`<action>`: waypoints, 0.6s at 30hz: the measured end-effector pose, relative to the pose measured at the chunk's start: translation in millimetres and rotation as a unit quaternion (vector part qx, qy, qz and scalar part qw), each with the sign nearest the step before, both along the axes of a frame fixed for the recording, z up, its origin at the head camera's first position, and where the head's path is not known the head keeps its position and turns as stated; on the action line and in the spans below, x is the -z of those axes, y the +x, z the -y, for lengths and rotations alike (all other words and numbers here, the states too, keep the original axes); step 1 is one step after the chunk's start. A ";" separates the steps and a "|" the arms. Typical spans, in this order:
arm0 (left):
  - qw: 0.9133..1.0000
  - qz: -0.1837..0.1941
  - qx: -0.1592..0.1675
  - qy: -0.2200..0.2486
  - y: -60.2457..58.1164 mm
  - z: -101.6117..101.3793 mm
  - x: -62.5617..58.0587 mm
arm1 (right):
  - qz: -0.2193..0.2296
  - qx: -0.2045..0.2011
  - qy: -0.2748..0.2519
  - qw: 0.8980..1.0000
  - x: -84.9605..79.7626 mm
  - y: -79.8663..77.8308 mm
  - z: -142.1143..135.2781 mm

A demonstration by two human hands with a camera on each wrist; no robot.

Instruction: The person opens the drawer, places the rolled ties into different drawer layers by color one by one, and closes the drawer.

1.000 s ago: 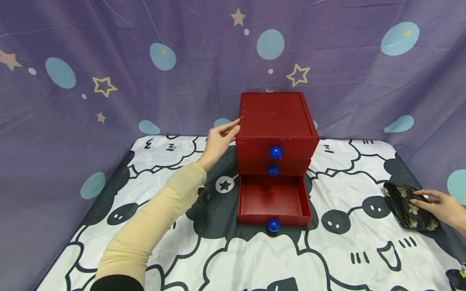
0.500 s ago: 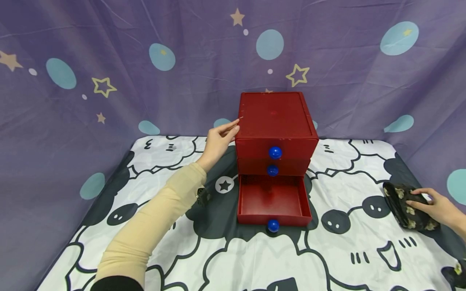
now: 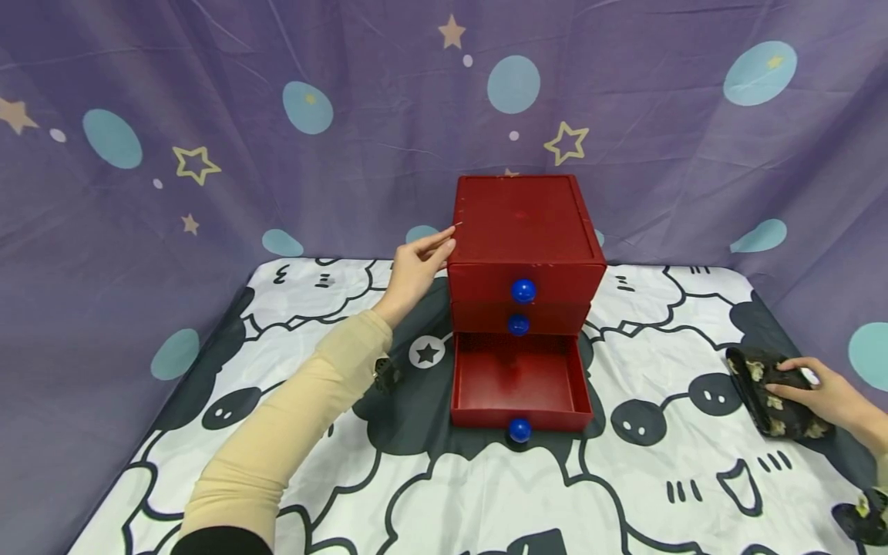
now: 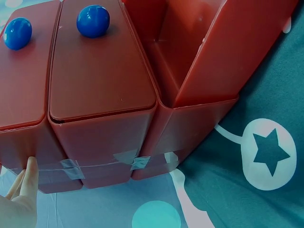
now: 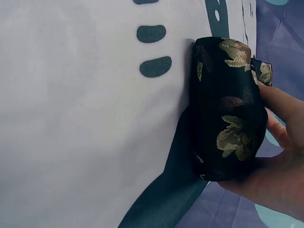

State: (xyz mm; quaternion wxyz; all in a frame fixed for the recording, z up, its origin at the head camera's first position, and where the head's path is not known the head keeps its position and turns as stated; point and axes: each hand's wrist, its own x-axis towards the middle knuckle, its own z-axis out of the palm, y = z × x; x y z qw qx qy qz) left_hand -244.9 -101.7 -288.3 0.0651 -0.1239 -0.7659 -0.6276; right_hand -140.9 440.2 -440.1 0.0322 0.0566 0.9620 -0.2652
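A red three-drawer cabinet point(image 3: 520, 220) stands at the centre back, its bottom drawer point(image 3: 516, 381) pulled out with nothing in it. The upper two drawers are closed; each drawer has a round blue knob point(image 3: 523, 290). My left hand point(image 3: 414, 274) rests its straight fingers against the cabinet's left side near the top, as the left wrist view also shows. Far to the right, my right hand point(image 3: 822, 393) grips a folded black cloth point(image 5: 228, 109) with gold flowers, thumb on one side and fingers on the other. The cloth hides part of those fingers in the right wrist view.
A white tablecloth point(image 3: 472, 501) with dark cartoon drawings covers the table. Behind it hangs a purple curtain point(image 3: 388, 116) with stars and blue ovals. Strips of clear tape point(image 4: 71, 168) run along the cabinet's side.
My right hand has shifted a little to the left, its thumb further over the folded black cloth, and the cloth has moved slightly left too. The left hand and the drawers have stayed put.
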 end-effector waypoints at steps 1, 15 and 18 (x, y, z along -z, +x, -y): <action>1.000 0.000 0.000 0.000 2.0 -0.5 -2.1 | 0.001 0.000 -0.003 1.000 -0.2 -0.4 0.6; 1.000 -0.017 -0.003 -0.003 -14.0 2.3 16.3 | -0.029 0.021 -0.032 0.999 9.0 1.0 1.5; 1.000 -0.017 -0.002 0.001 -14.2 2.6 16.0 | -0.026 0.028 -0.039 0.998 9.2 1.1 1.5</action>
